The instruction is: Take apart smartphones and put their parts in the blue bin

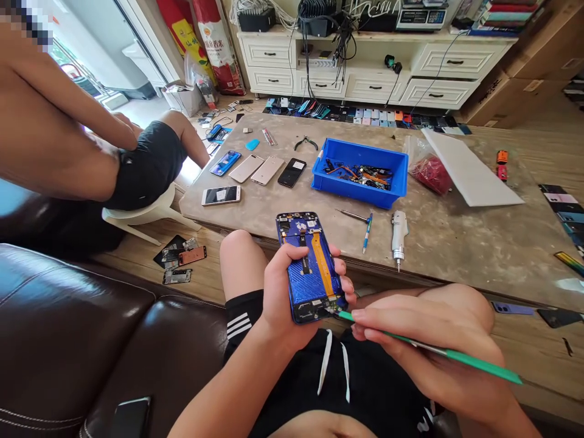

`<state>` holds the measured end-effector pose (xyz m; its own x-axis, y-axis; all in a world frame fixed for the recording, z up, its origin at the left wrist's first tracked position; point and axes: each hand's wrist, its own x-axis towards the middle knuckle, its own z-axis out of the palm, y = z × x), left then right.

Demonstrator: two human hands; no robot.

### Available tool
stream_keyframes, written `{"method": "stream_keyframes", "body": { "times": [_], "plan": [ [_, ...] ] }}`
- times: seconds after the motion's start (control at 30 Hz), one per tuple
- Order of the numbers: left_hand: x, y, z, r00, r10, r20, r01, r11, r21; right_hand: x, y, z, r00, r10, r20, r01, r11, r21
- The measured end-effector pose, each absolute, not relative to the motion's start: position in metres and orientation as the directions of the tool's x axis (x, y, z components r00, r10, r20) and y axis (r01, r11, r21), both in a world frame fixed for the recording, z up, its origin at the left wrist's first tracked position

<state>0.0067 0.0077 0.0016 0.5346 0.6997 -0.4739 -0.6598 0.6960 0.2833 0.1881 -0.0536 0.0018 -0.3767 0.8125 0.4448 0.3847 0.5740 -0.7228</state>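
Inside a cluttered room, beside a brown leather sofa [59,340], the left hand [285,298] clamps an opened blue smartphone [310,267] above the lap. Its inside lies bare, with an orange flex cable [322,264] showing. The right hand [424,347] pinches a green pry tool [460,358], and the tip touches the phone's lower edge. Farther out, the worktable [456,255] carries a blue parts bin [347,185], an electric screwdriver [399,237] and a row of phones [246,169].

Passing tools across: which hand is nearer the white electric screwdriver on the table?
Right: the right hand is just below the white electric screwdriver; the left hand is farther away, to its left.
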Motion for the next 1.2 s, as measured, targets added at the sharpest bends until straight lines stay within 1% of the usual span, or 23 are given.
{"method": "stream_keyframes", "body": {
  "times": [0.1, 0.2, 0.37, 0.5, 0.67, 0.77, 0.87, 0.9, 0.97, 1.0, 1.03, 1.07, 1.1, 1.17, 1.2],
  "plan": [
    [0.007, 0.009, 0.002, 0.493, 0.726, -0.480, -0.694, 0.661, 0.286, 0.188, -0.054, -0.001, -0.428, 0.734, 0.528, 0.422, 0.679, -0.601],
    [0.008, 0.009, 0.005, 0.445, 0.770, -0.457, -0.750, 0.599, 0.279, 0.183, -0.065, -0.008, -0.454, 0.686, 0.569, 0.459, 0.727, -0.510],
    [0.009, 0.007, 0.011, 0.390, 0.784, -0.482, -0.803, 0.546, 0.239, 0.167, -0.079, -0.019, -0.321, 0.640, 0.698, 0.498, 0.741, -0.451],
    [0.012, 0.006, 0.009, 0.352, 0.780, -0.518, -0.833, 0.513, 0.207, 0.162, -0.077, -0.024, -0.317, 0.652, 0.689, 0.545, 0.720, -0.430],
    [0.016, 0.006, 0.006, 0.263, 0.773, -0.577, -0.886, 0.430, 0.172, 0.163, -0.079, -0.039, -0.304, 0.629, 0.716, 0.558, 0.726, -0.401],
    [0.019, 0.005, 0.006, 0.195, 0.767, -0.611, -0.913, 0.370, 0.173, 0.155, -0.084, -0.050, -0.209, 0.658, 0.723, 0.604, 0.669, -0.434],
    [0.020, 0.005, 0.004, 0.165, 0.779, -0.605, -0.922, 0.339, 0.184, 0.144, -0.086, -0.054, -0.111, 0.668, 0.736, 0.617, 0.626, -0.476],
    [0.019, 0.005, 0.003, 0.164, 0.786, -0.596, -0.922, 0.337, 0.190, 0.142, -0.085, -0.054, -0.098, 0.667, 0.739, 0.609, 0.627, -0.485],
    [0.018, 0.006, -0.001, 0.167, 0.811, -0.561, -0.911, 0.345, 0.227, 0.143, -0.080, -0.049, -0.141, 0.671, 0.728, 0.572, 0.655, -0.494],
    [0.016, 0.007, -0.004, 0.179, 0.826, -0.534, -0.896, 0.361, 0.257, 0.146, -0.077, -0.046, -0.160, 0.685, 0.711, 0.535, 0.665, -0.521],
    [0.015, 0.007, -0.007, 0.199, 0.840, -0.505, -0.876, 0.384, 0.292, 0.150, -0.072, -0.043, -0.151, 0.701, 0.697, 0.480, 0.668, -0.568],
    [0.013, 0.008, -0.011, 0.229, 0.849, -0.477, -0.850, 0.413, 0.327, 0.155, -0.068, -0.040, -0.107, 0.730, 0.675, 0.413, 0.650, -0.638],
    [0.011, 0.008, -0.014, 0.262, 0.853, -0.452, -0.820, 0.444, 0.361, 0.161, -0.063, -0.037, -0.030, 0.778, 0.627, 0.338, 0.598, -0.726],
    [0.006, 0.007, -0.022, 0.334, 0.846, -0.415, -0.752, 0.505, 0.424, 0.173, -0.051, -0.032, 0.108, 0.885, 0.453, 0.202, 0.426, -0.882],
    [0.005, 0.006, -0.026, 0.370, 0.839, -0.398, -0.719, 0.531, 0.449, 0.178, -0.044, -0.030, 0.114, 0.930, 0.349, 0.168, 0.328, -0.930]
  ]
}}
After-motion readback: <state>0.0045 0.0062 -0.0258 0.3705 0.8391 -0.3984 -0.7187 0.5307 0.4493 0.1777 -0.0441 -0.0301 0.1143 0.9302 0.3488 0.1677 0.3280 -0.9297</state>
